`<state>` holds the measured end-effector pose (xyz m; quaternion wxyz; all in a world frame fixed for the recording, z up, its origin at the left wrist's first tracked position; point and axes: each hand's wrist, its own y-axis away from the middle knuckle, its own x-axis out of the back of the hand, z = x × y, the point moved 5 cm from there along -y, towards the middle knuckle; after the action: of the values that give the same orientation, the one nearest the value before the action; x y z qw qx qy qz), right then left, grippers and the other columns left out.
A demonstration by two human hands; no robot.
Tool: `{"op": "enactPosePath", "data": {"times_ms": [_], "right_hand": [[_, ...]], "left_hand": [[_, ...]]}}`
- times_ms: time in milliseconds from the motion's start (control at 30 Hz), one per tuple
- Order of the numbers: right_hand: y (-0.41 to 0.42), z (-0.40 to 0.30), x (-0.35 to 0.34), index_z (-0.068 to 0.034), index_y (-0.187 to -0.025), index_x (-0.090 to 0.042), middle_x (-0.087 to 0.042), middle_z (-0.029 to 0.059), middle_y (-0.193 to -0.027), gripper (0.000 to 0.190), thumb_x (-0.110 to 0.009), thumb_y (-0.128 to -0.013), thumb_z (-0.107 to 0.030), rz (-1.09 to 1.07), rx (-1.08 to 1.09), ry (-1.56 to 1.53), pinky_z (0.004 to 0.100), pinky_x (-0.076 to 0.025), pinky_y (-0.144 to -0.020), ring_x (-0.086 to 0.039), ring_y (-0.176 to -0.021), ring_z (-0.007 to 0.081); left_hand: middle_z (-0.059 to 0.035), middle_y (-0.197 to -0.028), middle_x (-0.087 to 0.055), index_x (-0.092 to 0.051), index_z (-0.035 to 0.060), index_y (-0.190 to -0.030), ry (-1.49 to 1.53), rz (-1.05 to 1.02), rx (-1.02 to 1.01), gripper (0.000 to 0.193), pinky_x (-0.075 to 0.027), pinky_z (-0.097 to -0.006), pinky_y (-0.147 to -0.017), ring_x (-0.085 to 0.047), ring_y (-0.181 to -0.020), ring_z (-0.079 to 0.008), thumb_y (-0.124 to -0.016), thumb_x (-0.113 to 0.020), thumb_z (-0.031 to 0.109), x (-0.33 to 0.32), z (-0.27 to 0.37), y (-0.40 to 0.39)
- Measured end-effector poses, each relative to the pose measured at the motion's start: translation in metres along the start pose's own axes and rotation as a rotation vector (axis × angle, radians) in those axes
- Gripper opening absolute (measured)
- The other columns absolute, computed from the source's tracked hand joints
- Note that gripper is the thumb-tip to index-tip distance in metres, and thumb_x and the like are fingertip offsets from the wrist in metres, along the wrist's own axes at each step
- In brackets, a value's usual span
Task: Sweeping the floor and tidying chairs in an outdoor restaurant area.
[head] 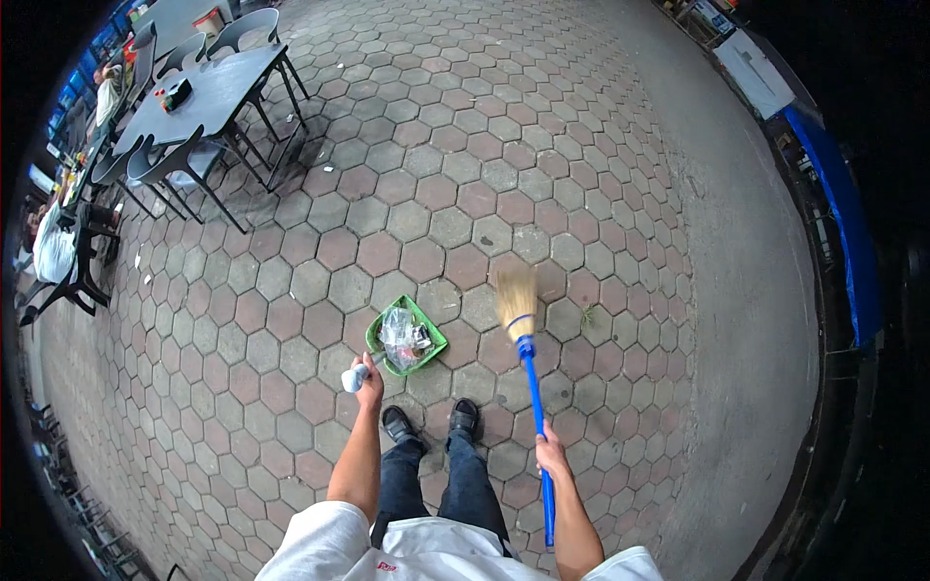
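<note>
My left hand (371, 383) is closed around the pale handle (354, 378) of a green dustpan (439, 347). Inside the pan lie a crumpled clear plastic bag (397, 335) and small bits of litter (421, 338). The dustpan is in front of my feet, its handle pointing up toward me. In my right hand (552, 452) is the blue handle (536, 396) of a broom (517, 301). Its straw bristles point away from me, over the paving to the right of the dustpan, and their tips are blurred.
Hexagonal pavers (436, 218) surround me, with a grey road strip (748, 290) on the right. Far left stand a dark table (218, 91) and chairs (178, 163). People sit beyond, one in a white shirt (54, 243). Paper scraps (328, 169) and a grass tuft (588, 315) dot the ground.
</note>
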<state>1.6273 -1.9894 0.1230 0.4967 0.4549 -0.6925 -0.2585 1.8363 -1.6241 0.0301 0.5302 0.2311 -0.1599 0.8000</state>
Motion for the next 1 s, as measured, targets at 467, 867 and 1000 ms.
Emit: {"op": "enactPosePath", "data": {"times_ms": [467, 867, 1000], "right_hand": [[0.010, 0.011, 0.115, -0.032, -0.132, -0.025, -0.041, 0.0014, -0.054, 0.045, -0.039, -0.090, -0.022, -0.409, -0.118, -0.156, 0.0253, -0.034, -0.032, -0.037, -0.037, 0.0095], [-0.133, -0.057, 0.210, -0.027, -0.133, -0.024, -0.040, 0.0019, -0.052, 0.043, -0.035, -0.091, -0.024, -0.062, 0.040, -0.116, 0.0269, -0.034, -0.030, -0.038, -0.036, 0.0109], [-0.086, -0.038, 0.212, -0.029, -0.134, -0.021, -0.041, 0.0026, -0.051, 0.045, -0.035, -0.091, -0.023, -0.236, -0.005, -0.009, 0.0278, -0.034, -0.030, -0.039, -0.036, 0.0122]], "left_hand": [[-0.0080, -0.062, -0.050, -0.049, 0.0005, -0.075, 0.032, 0.094, 0.094, 0.030, -0.038, -0.0295, -0.057, -0.046, -0.060, -0.0154, -0.090, -0.042, 0.025, 0.006, 0.005, 0.007], [-0.0109, -0.062, -0.052, -0.050, -0.0003, -0.072, -0.001, 0.109, 0.193, 0.030, -0.038, -0.0308, -0.058, -0.048, -0.060, -0.0174, -0.089, -0.045, 0.024, 0.008, -0.007, 0.017], [-0.0097, -0.063, -0.053, -0.049, -0.0004, -0.073, 0.021, 0.144, 0.209, 0.030, -0.039, -0.0298, -0.060, -0.049, -0.062, -0.0161, -0.089, -0.045, 0.024, 0.007, 0.000, 0.026]]}}
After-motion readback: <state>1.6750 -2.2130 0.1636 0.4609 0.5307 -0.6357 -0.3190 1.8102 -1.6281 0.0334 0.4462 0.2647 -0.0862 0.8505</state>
